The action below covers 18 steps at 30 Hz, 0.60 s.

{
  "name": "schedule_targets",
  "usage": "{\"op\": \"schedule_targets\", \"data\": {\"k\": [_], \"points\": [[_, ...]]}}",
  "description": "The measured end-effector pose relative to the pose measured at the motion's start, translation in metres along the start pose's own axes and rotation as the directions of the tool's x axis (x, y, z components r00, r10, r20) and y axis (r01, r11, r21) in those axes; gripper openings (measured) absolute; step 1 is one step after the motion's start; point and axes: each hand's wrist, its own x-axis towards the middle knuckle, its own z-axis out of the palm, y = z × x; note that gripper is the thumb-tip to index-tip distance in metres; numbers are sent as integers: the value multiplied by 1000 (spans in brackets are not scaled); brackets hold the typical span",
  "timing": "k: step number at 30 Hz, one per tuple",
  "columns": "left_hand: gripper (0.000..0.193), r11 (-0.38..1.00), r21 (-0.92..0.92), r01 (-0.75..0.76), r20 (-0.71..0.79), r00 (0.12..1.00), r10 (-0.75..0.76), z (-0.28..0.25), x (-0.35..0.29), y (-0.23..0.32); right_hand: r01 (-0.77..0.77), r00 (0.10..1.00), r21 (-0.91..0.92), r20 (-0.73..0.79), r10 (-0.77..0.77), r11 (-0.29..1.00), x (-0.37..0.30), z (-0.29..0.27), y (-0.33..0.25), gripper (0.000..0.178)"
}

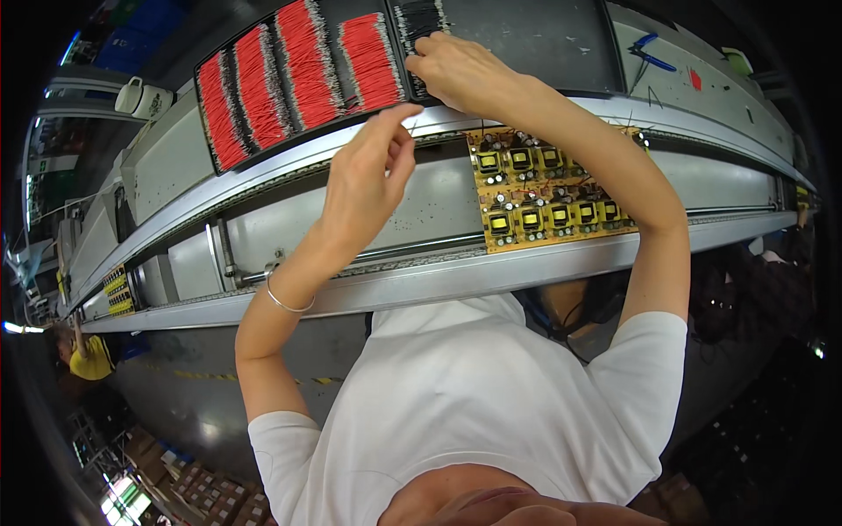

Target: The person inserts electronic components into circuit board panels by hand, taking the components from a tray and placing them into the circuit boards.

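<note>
My right hand (460, 74) reaches into the dark tray, its bent fingertips down among a bundle of short black wires (421, 19). Whether a wire is between those fingers is hidden. Over the rail's near side, below the tray's edge, my left hand (368, 175) is held with thumb and forefinger close together. Something thin seems to be at their tips, too small to name. Under my right forearm lies a yellow-brown circuit board panel (493, 186), set with rows of yellow-topped transformers and small capacitors. My arm covers part of it.
Red wires (307, 66) lie in several rows in the tray (535, 44). Blue-handled cutters (649, 54) rest on the right ledge, near a red scrap (695, 80). A white mug (143, 99) stands left. Metal rails (395, 294) run across; another person (90, 358) is far left.
</note>
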Motion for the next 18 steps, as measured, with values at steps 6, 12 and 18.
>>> {"op": "schedule_targets", "data": {"k": [6,12,18], "points": [[21,903,-341,262,223,956,-193,20,-14,11,-10,988,82,-152,22,997,-14,-19,1,9],[14,892,-365,265,266,948,-172,37,-11,10,-46,981,442,-151,125,896,-63,-65,-20,11],[12,902,-380,204,246,963,-115,53,-12,9,-224,958,553,-27,286,803,-113,-86,-35,13]]}}
